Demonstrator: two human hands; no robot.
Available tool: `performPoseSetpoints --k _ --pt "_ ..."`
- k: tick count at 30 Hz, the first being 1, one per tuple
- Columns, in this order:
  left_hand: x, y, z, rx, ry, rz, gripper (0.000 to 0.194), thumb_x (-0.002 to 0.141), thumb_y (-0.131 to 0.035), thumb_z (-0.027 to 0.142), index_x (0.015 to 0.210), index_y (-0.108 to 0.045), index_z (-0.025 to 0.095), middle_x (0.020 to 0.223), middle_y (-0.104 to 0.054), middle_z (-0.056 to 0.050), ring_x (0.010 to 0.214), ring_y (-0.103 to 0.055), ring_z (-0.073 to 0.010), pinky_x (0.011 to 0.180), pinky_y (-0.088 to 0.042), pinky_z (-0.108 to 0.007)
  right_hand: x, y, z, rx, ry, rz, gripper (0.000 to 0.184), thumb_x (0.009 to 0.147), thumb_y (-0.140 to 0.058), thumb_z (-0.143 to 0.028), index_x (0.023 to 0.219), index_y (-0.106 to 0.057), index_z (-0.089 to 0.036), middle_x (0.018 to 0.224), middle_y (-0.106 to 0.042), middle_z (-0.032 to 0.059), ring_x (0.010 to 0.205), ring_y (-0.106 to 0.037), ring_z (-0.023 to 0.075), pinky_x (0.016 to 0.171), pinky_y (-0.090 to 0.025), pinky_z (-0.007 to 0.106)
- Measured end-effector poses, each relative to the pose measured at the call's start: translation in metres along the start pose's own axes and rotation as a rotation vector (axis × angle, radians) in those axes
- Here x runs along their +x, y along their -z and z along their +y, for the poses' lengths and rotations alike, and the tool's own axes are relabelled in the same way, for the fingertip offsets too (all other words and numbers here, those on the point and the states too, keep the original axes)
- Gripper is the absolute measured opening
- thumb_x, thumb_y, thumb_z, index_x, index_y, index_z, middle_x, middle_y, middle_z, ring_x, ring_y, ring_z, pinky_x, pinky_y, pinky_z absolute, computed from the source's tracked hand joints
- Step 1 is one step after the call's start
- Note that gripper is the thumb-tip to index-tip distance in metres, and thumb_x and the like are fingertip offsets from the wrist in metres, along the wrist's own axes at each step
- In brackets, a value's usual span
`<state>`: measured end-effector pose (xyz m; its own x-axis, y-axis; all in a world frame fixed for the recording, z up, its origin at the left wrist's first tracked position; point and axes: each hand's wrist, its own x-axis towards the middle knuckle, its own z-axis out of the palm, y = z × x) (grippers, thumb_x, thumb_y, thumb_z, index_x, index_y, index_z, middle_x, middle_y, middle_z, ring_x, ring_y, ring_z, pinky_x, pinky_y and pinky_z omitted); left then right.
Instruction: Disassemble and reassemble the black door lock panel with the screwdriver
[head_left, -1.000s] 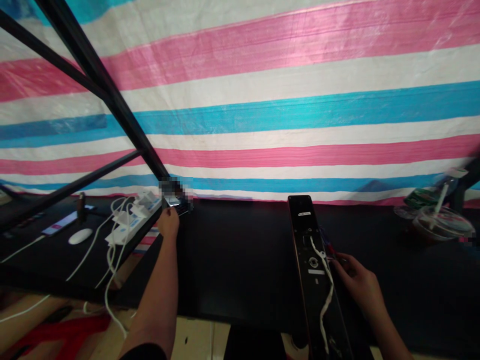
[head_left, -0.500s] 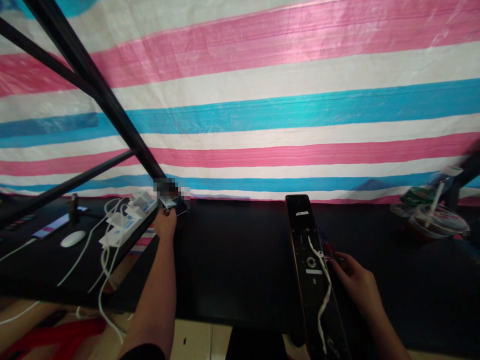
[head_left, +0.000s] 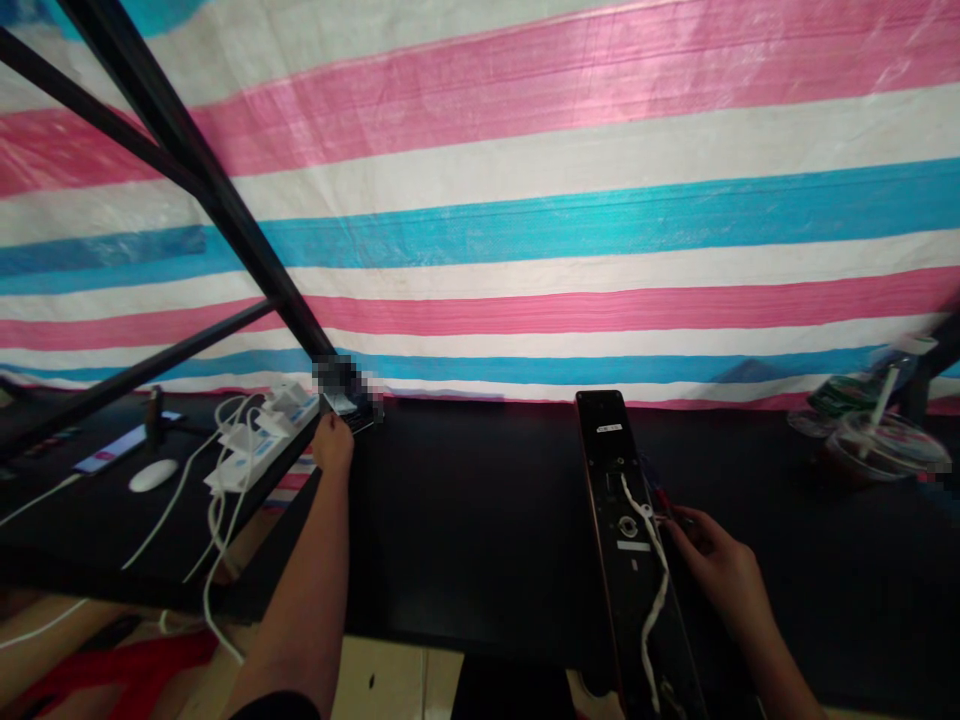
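Since the frame half a second earlier: the whole view has slid slightly right, likely camera motion; no clear change in either hand's pose. The panel (head_left: 628, 610) lies face up on the table (head_left: 465, 520), just left of the right hand (head_left: 724, 568) and well apart, to the right, from the left hand (head_left: 334, 442). Long axis runs away from the person, far end leaning slightly left, near end out of frame. Right hand is nearer. White cable (head_left: 664, 578) runs along the panel. Right hand: thumb and finger pinched on a thin red item (head_left: 661, 497) at the panel's edge; type unclear. Left hand: fingers curled at a pale item (head_left: 343, 404), partly pixelated; grip cannot be told. Power strip (head_left: 238, 472) left of left hand; cup (head_left: 889, 450) beyond right hand, to its right.
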<state>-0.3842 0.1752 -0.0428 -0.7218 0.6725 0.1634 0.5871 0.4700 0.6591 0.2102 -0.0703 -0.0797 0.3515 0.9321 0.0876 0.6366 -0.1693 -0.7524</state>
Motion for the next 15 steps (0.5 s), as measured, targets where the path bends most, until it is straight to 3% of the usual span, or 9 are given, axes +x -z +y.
performPoseSetpoints --k 11,15 --pt "-0.006 0.005 0.005 -0.060 -0.020 -0.010 0.039 0.096 -0.063 0.038 0.129 -0.059 0.017 0.131 -0.062 -0.011 0.113 -0.064 -0.0258 0.096 -0.055 -0.049 -0.001 0.001 -0.001 0.012 0.028 0.023 0.059 0.082 -0.057 -0.069 0.109 -0.071 -0.019 0.065 -0.069 0.0025 0.054 -0.064 0.0201 0.051 -0.047 0.028" --pt "-0.022 0.013 0.014 -0.093 -0.023 0.026 0.033 0.101 -0.048 0.030 0.127 -0.060 0.014 0.128 -0.065 -0.016 0.121 -0.060 -0.0313 0.103 -0.048 -0.049 -0.001 0.001 -0.002 0.007 0.033 0.031 0.058 0.082 -0.057 -0.069 0.108 -0.072 -0.019 0.066 -0.070 0.0029 0.057 -0.066 0.0208 0.052 -0.047 0.028"
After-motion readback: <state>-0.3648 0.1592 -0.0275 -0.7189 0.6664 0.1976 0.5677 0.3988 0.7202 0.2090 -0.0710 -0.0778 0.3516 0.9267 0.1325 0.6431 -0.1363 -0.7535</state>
